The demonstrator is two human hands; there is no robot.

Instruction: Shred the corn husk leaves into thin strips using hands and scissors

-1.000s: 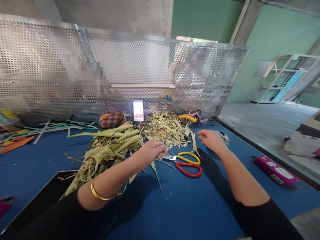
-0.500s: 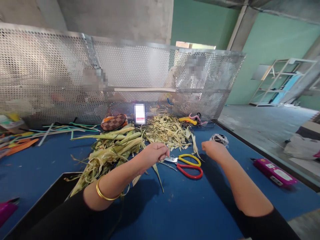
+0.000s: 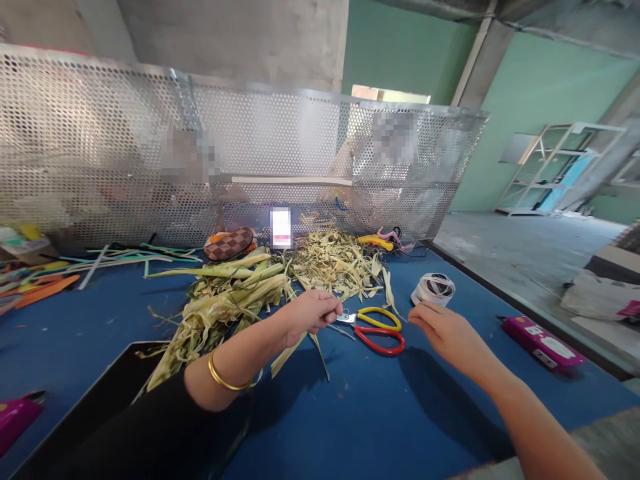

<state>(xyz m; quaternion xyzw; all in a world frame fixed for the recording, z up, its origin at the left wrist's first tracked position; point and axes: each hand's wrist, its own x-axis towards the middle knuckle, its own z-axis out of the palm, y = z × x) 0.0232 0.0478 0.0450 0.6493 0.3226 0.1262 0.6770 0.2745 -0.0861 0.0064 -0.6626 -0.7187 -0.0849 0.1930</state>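
Observation:
My left hand (image 3: 313, 311) is closed in a pinch beside the blades of scissors (image 3: 379, 331) with one yellow and one red handle. Anything between those fingers is too small to make out. A pale strip of corn husk (image 3: 287, 357) shows just below this hand; whether it is gripped is unclear. My right hand (image 3: 436, 327) hovers right of the scissors, its fingertips pressed together on something I cannot make out. Behind it stands a spool of white string (image 3: 433, 289). Long dried corn husks (image 3: 235, 293) lie heaped left of my left hand.
Shredded husk pieces (image 3: 335, 257) are piled at the back, before a perforated metal screen (image 3: 280, 127). A lit phone (image 3: 281, 228) and a checkered pouch (image 3: 229, 244) stand near it. A purple packet (image 3: 543, 343) lies right; a black tray (image 3: 113, 387) sits front left.
My right hand has come down and toward me, a little to the right, uncovering more of the string spool. My left hand has shifted only slightly right. The scissors stay put.

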